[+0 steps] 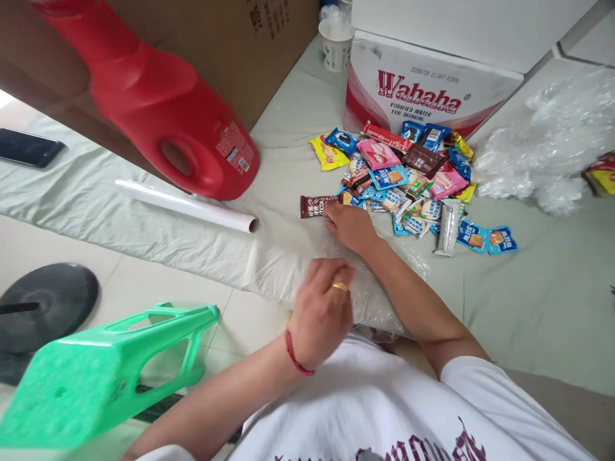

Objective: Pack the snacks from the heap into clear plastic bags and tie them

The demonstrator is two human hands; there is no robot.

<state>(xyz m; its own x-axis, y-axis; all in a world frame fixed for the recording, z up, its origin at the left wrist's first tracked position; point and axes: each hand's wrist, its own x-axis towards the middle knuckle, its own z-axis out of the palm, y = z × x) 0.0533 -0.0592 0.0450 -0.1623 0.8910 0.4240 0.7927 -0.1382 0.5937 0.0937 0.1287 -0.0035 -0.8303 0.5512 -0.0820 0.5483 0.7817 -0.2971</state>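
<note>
My right hand (353, 227) reaches forward at the left edge of a heap of wrapped snacks (394, 186). Its thumb and fingers close on the right end of a brown cocoa snack packet (313, 207), whose left end sticks out. Nearer my body, my left hand (324, 314) is closed with the fingers curled in, wearing a gold ring and a red bracelet. What it holds, if anything, is hidden under the fingers. Beside it, below my right forearm, lies a sheet or bag of clear plastic (372, 298) at the table edge.
A red jug (168, 115) and a white roll (192, 206) are to the left, with a phone (31, 147) farther off. Behind the snacks stand a Wahaha carton (427, 89) and a paper cup (336, 45). Crumpled plastic (538, 141) lies right; a green stool (110, 378) stands lower left.
</note>
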